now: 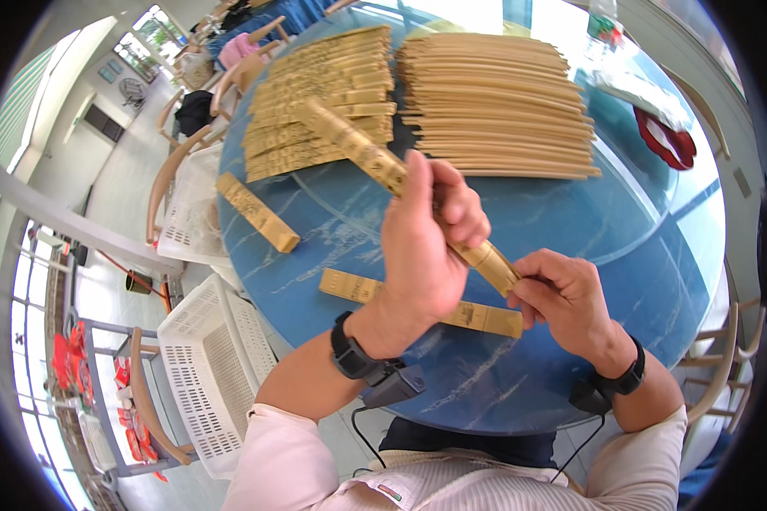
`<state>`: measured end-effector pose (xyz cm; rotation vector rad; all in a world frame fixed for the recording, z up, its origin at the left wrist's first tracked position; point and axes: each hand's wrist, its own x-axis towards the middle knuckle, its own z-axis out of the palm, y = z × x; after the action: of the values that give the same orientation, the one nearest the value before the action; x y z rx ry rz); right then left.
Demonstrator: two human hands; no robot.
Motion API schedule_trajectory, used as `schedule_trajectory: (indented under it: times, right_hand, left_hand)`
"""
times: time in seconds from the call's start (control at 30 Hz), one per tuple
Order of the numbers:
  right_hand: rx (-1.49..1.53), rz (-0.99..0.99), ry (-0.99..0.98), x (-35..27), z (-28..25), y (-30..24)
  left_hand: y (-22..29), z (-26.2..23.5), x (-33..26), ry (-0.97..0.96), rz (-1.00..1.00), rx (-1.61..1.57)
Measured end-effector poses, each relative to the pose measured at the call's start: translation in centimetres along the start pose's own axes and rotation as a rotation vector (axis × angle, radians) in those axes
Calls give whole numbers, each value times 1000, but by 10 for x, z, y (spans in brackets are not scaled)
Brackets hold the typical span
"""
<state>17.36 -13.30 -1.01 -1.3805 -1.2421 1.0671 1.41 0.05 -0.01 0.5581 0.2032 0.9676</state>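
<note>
A long, gold-brown printed paper chopstick sleeve (349, 140) slants across the middle of the view. My left hand (426, 247) wraps round its middle. At its lower right end, my right hand (567, 298) pinches the tip between thumb and fingers. Whether chopsticks are inside cannot be seen. Under my left wrist lies another gold-brown sleeve or sleeve stack (490, 317), partly hidden by that hand. A similar stack (260, 215) rests near the table's left edge. Beyond my hands are a pile of printed sleeves (315, 102) and, to its right, a pile of bare wooden chopsticks (503, 106).
Everything lies on a round blue marbled table (537, 383). A red-and-white item (665, 136) and clear plastic are at the far right. White plastic baskets (217, 366) stand off the table's left side, with wooden chairs (179, 175) around.
</note>
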Motion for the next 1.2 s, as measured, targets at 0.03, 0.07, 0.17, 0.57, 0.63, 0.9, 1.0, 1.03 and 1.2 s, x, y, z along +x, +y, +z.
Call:
schedule_trajectory:
  times: [0.03,0.07,0.17,0.57,0.63,0.9,1.0,1.03,1.2]
  right_hand:
    - [41,20,26,2,1,-2]
    - [78,45,57,2,3,-6]
    - [139,67,135,6,-4,-9]
    - [22,-54,252,5,-9,-5]
    - [9,-58,235,4,-9,-4]
    - [-22,-85,167,-1,-7,-12]
    - [-19,-76,165,-1,-8,-12]
    - [-19,-72,164,-1,-8,-12]
    - [-27,-92,173,-1,-10,-11]
  left_hand:
    - [-6,1,0,24,51,149]
    - [-7,3,-2,51,98,290]
    - [-7,1,-11,8,71,539]
    - [39,-31,28,85,188,675]
    - [57,-43,40,204,242,549]
    - [114,-107,59,374,117,554]
    - [109,-100,57,436,138,525]
    - [108,-98,56,453,143,518]
    - [96,-88,58,578,292,461]
